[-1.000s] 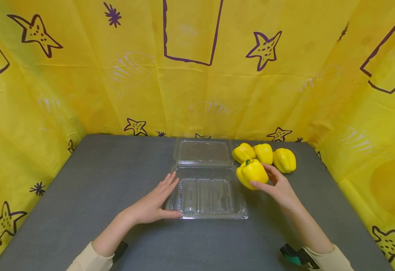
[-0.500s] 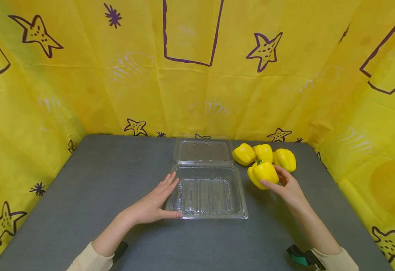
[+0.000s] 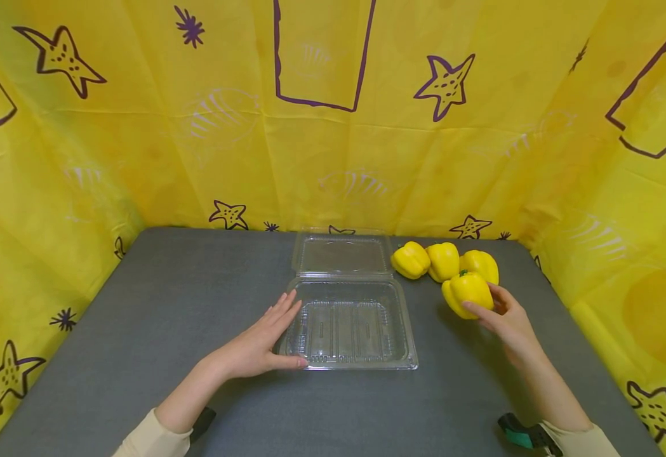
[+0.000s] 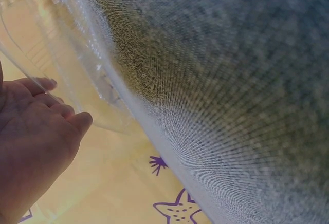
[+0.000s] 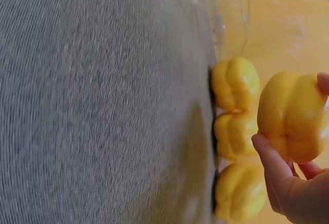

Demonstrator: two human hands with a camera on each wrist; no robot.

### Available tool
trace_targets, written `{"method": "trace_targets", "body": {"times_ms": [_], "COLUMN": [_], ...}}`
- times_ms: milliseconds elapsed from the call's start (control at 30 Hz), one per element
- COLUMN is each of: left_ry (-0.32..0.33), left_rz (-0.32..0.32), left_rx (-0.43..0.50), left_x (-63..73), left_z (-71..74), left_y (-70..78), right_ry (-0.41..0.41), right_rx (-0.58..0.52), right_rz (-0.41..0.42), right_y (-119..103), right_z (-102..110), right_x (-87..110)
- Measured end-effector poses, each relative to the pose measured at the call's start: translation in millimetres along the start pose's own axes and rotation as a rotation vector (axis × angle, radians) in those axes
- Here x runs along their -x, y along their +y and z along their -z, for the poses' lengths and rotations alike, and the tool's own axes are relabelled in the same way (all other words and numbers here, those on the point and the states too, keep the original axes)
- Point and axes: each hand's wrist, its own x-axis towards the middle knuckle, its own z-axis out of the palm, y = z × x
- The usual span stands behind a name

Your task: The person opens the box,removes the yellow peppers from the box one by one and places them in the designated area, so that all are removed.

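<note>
A yellow bell pepper [image 3: 465,293] with a green stem is gripped between the thumb and fingers of my right hand [image 3: 506,320]. In the right wrist view the same pepper [image 5: 290,116] hangs above the table, its shadow cast on the cloth. My left hand [image 3: 258,339] lies with fingers extended along the left edge of a clear plastic clamshell container [image 3: 344,330]. The thumb touches its front left corner. The container's lid [image 3: 343,255] is folded back behind the base. In the left wrist view, the fingers of my left hand [image 4: 41,126] overlap the clear plastic wall.
Behind the held pepper, three more yellow peppers stand in a row at the back right: a left one [image 3: 411,260], a middle one [image 3: 443,261] and a right one [image 3: 480,265]. A grey cloth covers the table [image 3: 195,285]. A yellow patterned curtain [image 3: 333,146] surrounds it.
My right hand has carried the held pepper to the right, away from the container, and it now partly covers the rightmost pepper. The left hand and container stay put.
</note>
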Motion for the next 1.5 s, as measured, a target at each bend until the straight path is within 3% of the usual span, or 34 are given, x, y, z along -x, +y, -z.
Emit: {"method": "trace_targets", "body": {"times_ms": [200, 567, 767, 1233, 1500], "left_ry": [0.006, 0.007, 0.005, 0.012, 0.01], "left_rz": [-0.01, -0.012, -0.007, -0.023, -0.02], "left_rx": [-0.003, -0.001, -0.002, -0.013, -0.012], "left_x": [-0.2, 0.3, 0.7, 0.5, 0.2], "left_z": [-0.6, 0.4, 0.3, 0.7, -0.4], "left_y": [-0.9, 0.9, 0.6, 1.0, 0.0], "right_ry": [0.036, 0.101, 0.151, 0.282, 0.349], "right_rx": [-0.047, -0.279, -0.345, -0.443, -0.367], "right_rz": [-0.004, 0.006, 0.0, -0.065, -0.088], "right_y": [7.5, 20.3, 24.3, 34.9, 42.6], "right_z": [11.8, 32.1, 41.8, 57.1, 63.5], "right_x": [-3.7, -5.1, -7.8, -21.7, -33.6]}}
